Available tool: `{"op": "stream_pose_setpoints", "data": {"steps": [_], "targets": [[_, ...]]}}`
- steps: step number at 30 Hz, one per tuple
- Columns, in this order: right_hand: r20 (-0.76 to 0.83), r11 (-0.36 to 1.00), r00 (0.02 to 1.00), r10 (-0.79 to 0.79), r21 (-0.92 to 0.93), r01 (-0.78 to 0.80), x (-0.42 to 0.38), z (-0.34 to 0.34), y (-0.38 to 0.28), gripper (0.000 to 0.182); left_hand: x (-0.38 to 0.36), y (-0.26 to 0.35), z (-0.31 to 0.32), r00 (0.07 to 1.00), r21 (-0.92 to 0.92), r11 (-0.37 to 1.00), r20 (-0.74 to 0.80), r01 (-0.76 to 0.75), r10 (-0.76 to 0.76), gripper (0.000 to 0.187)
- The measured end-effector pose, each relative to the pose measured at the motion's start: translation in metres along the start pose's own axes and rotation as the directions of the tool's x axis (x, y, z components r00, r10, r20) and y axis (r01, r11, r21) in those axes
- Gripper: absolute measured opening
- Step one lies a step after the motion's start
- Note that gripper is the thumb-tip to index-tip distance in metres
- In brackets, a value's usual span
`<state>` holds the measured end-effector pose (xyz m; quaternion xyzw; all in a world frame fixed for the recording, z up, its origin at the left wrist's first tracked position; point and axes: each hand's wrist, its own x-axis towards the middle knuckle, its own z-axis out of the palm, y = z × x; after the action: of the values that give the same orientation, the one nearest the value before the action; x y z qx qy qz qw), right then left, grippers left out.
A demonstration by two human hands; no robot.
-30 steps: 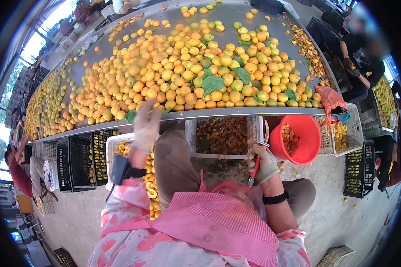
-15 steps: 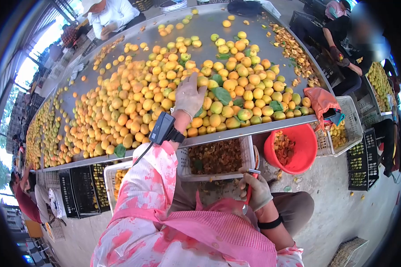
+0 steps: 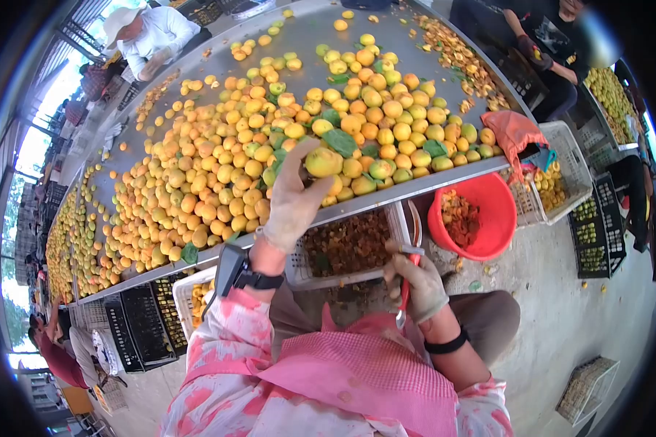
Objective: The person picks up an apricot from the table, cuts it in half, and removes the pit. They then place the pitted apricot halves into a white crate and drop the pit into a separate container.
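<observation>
My left hand, in a pale glove, has its thumb and fingers closed round a yellow-green apricot just above the near edge of the metal table. A wide heap of apricots with a few green leaves lies behind it. Lower and to the right, my gloved right hand grips a red-handled tool with metal at both ends. Between the hands, under the table edge, sits a white crate of brownish fruit scraps.
A red bucket with fruit pieces stands to the right, beside a pale crate of cut yellow fruit. An orange cloth hangs over the table corner. Black crates are at left. Other people sit across and beside the table.
My left hand has drawn back from the heap toward me, now with an apricot in its fingers. My right hand still grips the tool, slightly higher in view. The camera view has shifted a little.
</observation>
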<state>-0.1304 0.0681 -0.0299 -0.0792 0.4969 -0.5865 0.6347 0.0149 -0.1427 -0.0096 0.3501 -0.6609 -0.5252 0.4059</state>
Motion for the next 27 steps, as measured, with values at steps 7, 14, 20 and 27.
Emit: {"op": "stream_pose_setpoints", "data": {"steps": [7, 14, 20, 27], "targets": [[0.197, 0.955, 0.943, -0.269, -0.075, 0.288, -0.02, 0.027, -0.005, 0.046, -0.1, 0.042, 0.015, 0.94, -0.05, 0.984, 0.309, 0.17, -0.147, 0.056], [0.267, 0.846, 0.901, -0.342, -0.329, 0.419, -0.053, 0.035, 0.01, 0.065, -0.135, 0.039, 0.007, 0.85, -0.403, 0.801, 0.473, 0.443, -0.233, 0.056], [0.379, 0.488, 0.717, -0.585, -0.54, 0.685, -0.061, 0.028, 0.006, 0.063, -0.146, 0.048, 0.004, 0.828, -0.311, 0.87, 0.534, 0.383, -0.173, 0.054], [0.411, 0.227, 0.714, -0.567, -0.755, 0.615, -0.088, 0.003, 0.013, 0.046, -0.148, 0.045, 0.007, 0.831, -0.372, 0.857, 0.546, 0.356, -0.108, 0.056]]}}
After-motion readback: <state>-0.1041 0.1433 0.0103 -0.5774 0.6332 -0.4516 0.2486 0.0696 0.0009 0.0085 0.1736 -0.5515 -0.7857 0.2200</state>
